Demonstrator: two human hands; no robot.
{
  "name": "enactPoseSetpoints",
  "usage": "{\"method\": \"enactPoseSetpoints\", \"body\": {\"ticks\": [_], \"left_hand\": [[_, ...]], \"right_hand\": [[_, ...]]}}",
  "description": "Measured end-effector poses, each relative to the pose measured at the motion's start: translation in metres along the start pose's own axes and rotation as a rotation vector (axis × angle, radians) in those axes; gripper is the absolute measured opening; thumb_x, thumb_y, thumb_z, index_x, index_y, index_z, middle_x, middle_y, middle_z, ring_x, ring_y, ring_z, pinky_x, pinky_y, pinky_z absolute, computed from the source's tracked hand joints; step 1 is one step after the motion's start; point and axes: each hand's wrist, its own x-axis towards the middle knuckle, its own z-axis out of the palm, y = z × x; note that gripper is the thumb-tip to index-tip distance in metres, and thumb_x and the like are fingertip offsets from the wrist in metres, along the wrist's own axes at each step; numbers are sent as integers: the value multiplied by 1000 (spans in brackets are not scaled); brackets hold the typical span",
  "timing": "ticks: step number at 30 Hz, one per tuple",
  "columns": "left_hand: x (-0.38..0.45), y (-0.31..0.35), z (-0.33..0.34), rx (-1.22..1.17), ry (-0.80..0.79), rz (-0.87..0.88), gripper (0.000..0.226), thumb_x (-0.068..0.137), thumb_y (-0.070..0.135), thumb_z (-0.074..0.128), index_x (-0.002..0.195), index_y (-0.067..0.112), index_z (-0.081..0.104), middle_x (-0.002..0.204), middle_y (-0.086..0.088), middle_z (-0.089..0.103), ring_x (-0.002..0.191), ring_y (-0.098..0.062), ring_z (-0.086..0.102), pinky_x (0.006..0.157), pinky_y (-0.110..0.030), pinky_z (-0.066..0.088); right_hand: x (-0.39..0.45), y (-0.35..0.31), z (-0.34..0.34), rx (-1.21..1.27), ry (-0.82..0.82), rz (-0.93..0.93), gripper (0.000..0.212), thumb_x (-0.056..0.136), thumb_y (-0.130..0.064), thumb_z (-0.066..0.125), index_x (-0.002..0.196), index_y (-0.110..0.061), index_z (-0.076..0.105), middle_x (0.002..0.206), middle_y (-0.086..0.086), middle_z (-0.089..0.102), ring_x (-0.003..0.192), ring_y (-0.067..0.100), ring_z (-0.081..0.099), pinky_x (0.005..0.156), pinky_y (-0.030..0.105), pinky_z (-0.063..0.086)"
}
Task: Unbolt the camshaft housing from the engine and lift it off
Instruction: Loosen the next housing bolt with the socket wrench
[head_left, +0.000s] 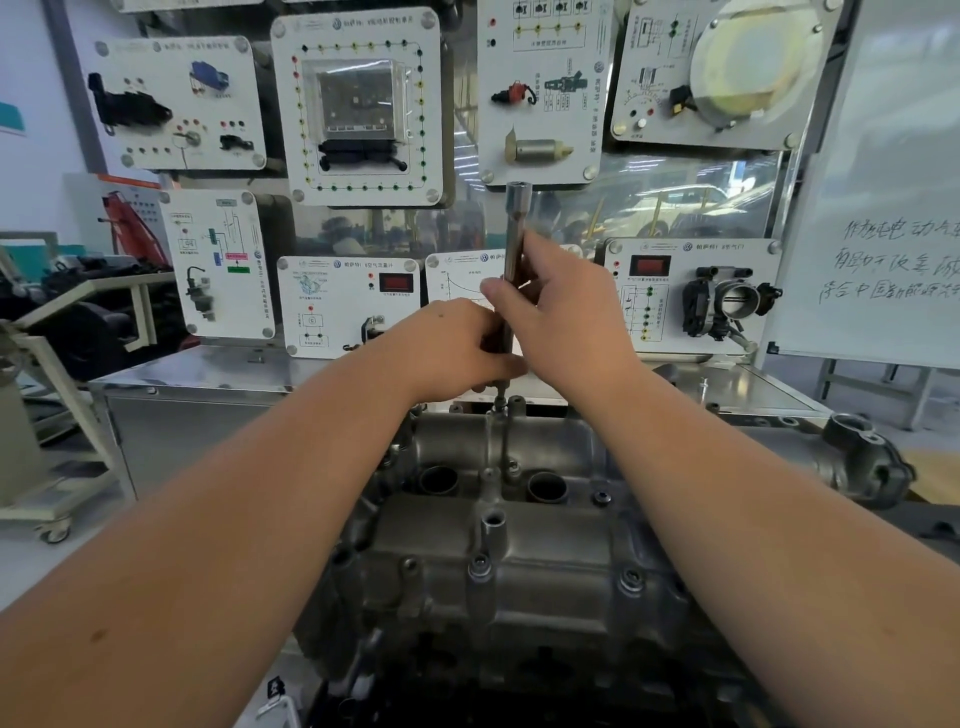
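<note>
A: What writing can you read behind the camshaft housing (498, 540)?

B: Not much. The white training panels (358, 109) behind the housing carry small round Volkswagen badges and printed Chinese titles, but they are too small and blurred for me to read. To the right of the housing stands a whiteboard (883, 208) with three lines of handwritten Chinese; I cannot read them with certainty.

A: Where is the housing itself?

B: It is the grey cast metal part directly under the camera, between the two forearms. Two round open holes are on its top and bolts are around its edge.

A: And the hands?

B: Both are above the far end of the housing. The left hand (457, 353) grips the lower part of a long socket wrench (511, 249). The right hand (561, 317) pinches the shaft higher up, with fingers and thumb curled around it. The tool stands nearly upright, and its tip meets a bolt (500, 404) at the far edge of the housing.

A: What about the room?

B: Behind the housing is a steel bench (208, 384) which carries the panels. One panel, behind and right of the housing, holds a throttle body (727, 306). Left of the housing is a pale cart on wheels (52, 467) and the floor is light grey
</note>
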Motion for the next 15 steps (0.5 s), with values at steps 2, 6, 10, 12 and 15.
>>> {"method": "enactPoseSetpoints", "body": {"ticks": [2, 6, 10, 12, 15], "left_hand": [[0, 0, 0, -2, 8, -4, 22, 93, 38, 66, 92, 17, 72, 81, 4, 74, 76, -8, 68, 74, -28, 53], [-1, 1, -1, -54, -7, 13, 12, 95, 30, 66, 90, 21, 71, 74, 10, 74, 70, 3, 67, 70, -22, 50], [-1, 1, -2, -13, -14, 8, 18, 94, 38, 66, 90, 22, 72, 79, 6, 75, 72, -3, 69, 72, -25, 53], [-1, 2, -2, -9, -20, -5, 23, 93, 40, 67, 92, 17, 74, 82, 4, 75, 79, -11, 70, 76, -30, 54], [-2, 3, -3, -18, -25, -12, 18, 92, 33, 67, 92, 16, 74, 84, 3, 74, 83, -14, 68, 77, -32, 54]], "right_hand": [[1, 1, 0, -5, -19, 12, 12, 99, -21, 60, 93, -17, 52, 74, -10, 56, 70, 11, 54, 61, 12, 38], [4, 3, 1, 20, -84, 58, 21, 103, -22, 53, 119, -9, 56, 86, -8, 65, 75, 9, 57, 58, 6, 37], [2, 2, 0, 1, -36, 31, 38, 97, -27, 64, 132, -13, 58, 85, -12, 61, 77, 8, 56, 63, 2, 37], [2, 3, -1, 9, -7, 21, 25, 96, -25, 66, 118, -15, 64, 77, -15, 57, 72, 6, 54, 61, 4, 37], [3, 4, 0, 42, -35, 24, 8, 98, -22, 61, 95, -16, 58, 64, -12, 52, 62, 5, 49, 56, 19, 34]]}}
